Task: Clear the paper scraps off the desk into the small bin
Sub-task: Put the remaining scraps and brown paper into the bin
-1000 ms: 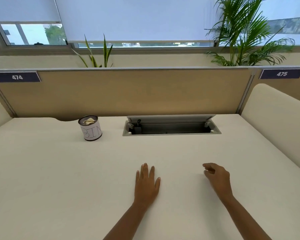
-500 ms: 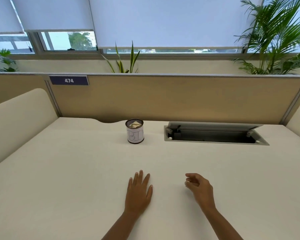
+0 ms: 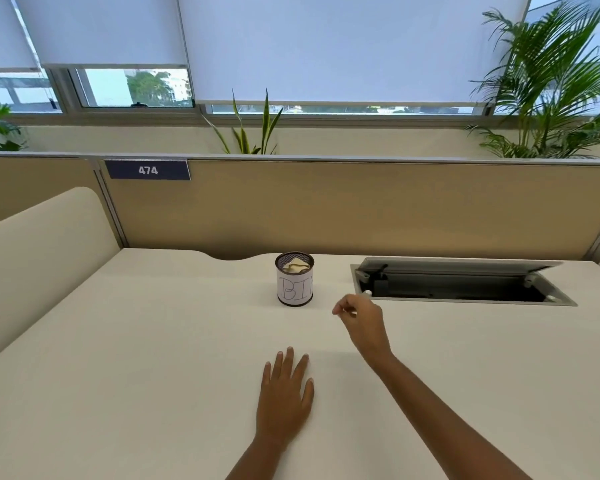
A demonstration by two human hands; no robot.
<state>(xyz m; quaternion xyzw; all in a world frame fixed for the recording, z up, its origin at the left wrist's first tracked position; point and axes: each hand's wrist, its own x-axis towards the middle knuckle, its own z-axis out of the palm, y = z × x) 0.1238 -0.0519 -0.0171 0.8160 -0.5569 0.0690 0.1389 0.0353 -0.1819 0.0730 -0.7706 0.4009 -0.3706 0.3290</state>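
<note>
Now the left hand (image 3: 284,396) lies flat, fingers straight, on the desk (image 3: 118,375), the bin (image 3: 294,289) with crumpled paper (image 3: 296,267) inside stands at its twelve o'clock, and the right hand (image 3: 361,322) hovers at the bin's four o'clock, fingers curled, though whether they pinch anything cannot be told.

— What does the person have on?
— Bare skin is all that shows. The left hand (image 3: 284,400) and right hand (image 3: 361,320) are bare, and the left forearm (image 3: 253,459) and right forearm (image 3: 447,420) are bare down to the bottom edge of the view.
— Any finer detail?
— Short nails (image 3: 305,357) on the left hand, paler at the tips. Slim wrists. Anything smaller is too blurred to tell.
</note>
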